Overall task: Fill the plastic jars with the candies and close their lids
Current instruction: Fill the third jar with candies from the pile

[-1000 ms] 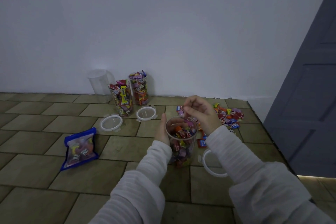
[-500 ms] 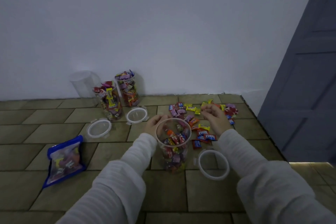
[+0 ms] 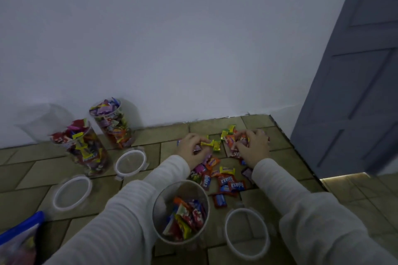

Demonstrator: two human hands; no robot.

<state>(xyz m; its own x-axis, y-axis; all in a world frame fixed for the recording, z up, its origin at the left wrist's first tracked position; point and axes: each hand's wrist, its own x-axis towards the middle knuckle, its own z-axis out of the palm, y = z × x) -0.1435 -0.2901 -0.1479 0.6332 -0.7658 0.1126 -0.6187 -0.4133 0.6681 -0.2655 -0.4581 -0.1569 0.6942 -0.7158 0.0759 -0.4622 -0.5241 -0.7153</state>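
A clear plastic jar (image 3: 159, 219), partly filled with wrapped candies, stands open on the tiled floor in front of me. Beyond it lies a loose pile of candies (image 3: 224, 178). My left hand (image 3: 192, 149) is curled over candies at the pile's left side. My right hand (image 3: 253, 148) is curled over candies at the pile's far right. Two full jars (image 3: 86, 153) (image 3: 112, 122) stand open by the wall at the left, with an empty jar (image 3: 43, 121) behind them. Three loose lids lie on the floor (image 3: 247, 234) (image 3: 72, 192) (image 3: 130, 162).
A blue-edged candy bag (image 3: 17, 241) lies at the bottom left. A white wall (image 3: 193, 38) runs along the back. A grey door (image 3: 353, 92) stands at the right, with light showing under it.
My left hand has let go of the jar and reached forward to the candy pile. My right hand has moved farther into the pile. The view has tilted down and closer.
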